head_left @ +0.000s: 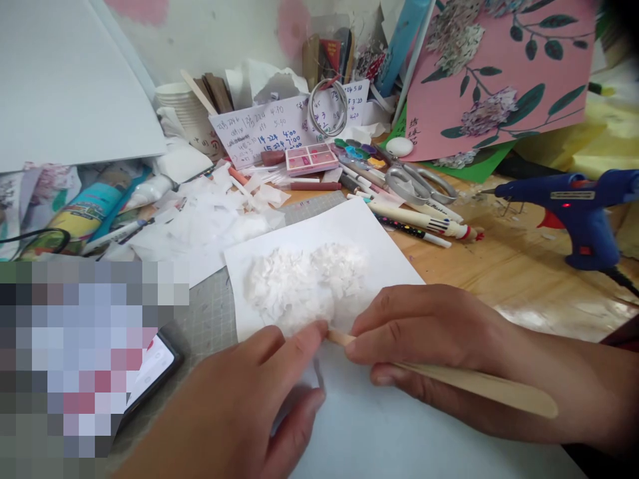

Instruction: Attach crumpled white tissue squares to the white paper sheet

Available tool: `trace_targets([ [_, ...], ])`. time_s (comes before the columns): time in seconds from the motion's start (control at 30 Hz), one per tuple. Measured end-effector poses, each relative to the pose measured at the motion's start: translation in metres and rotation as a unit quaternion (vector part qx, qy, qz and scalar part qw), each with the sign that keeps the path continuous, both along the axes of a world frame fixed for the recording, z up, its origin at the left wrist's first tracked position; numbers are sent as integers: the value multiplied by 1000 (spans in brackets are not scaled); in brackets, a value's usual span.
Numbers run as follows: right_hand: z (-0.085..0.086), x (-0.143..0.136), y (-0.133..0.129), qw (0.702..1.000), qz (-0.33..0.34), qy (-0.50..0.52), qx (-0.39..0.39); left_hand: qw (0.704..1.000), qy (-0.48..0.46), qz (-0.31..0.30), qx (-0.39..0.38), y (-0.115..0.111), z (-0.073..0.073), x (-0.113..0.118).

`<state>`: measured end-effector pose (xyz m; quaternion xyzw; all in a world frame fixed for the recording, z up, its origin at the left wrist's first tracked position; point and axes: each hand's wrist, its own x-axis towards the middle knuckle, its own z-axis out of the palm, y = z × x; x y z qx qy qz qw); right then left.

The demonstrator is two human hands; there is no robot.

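On a white sheet of paper lie two large clumps of crumpled white tissue paper, a left clump and a right clump. A lower fluffy part touches the left one. My right hand grips a flat wooden craft stick, whose thin tip reaches the lower edge of the tissue. My left hand rests on the sheet, its index fingertip pressed beside the stick's tip and its thumb apart. A short grey curved line shows between that thumb and finger. Part of the lower tissue is hidden behind my fingers.
At right stands a blue hot glue gun with a red light lit. Scissors, pens and paint pots crowd the back. Loose white tissue scraps lie left of the sheet. A phone, partly blurred out, sits on the grey cutting mat.
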<state>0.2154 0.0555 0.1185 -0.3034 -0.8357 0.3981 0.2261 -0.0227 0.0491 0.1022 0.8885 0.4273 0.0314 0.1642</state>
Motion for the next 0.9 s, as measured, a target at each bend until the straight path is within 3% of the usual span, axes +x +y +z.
trace_targets([
  [0.37, -8, 5, 1, 992, -107, 63, -7, 1000, 14, -2, 26, -2, -1, -1],
  [0.63, -10, -1, 10, 991, -105, 76, 20, 999, 8, -9, 44, -2, -4, -2],
  [0.9, 2, 8, 8, 978, -179, 98, -46, 998, 43, -14, 33, -2, 1, 0],
])
